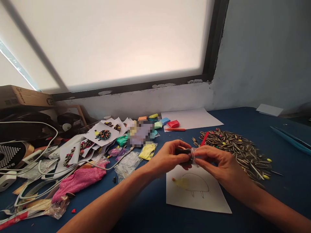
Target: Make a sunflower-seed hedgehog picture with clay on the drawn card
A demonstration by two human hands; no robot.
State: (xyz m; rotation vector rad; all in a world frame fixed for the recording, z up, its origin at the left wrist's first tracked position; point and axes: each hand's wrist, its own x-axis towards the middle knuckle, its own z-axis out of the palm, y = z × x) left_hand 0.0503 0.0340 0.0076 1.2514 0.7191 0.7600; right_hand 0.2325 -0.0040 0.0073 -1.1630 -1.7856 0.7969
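Note:
My left hand is closed around a dark lump in clear plastic wrapping, which looks like a packet of black modelling clay. With thumb and fingers together, my right hand pinches the crinkled plastic end. Both hands are held just above a white sheet of paper. On that sheet is a pencil outline of a rounded animal with short legs; its pointed head is yellow with a reddish-brown tip. Fingers hide part of the packet.
Sunflower seeds with coloured pins are heaped at right, beside a red strip. Red, blue and yellow clay packets lie behind. Seed-decorated cards, a pink cloth and white cables crowd the left.

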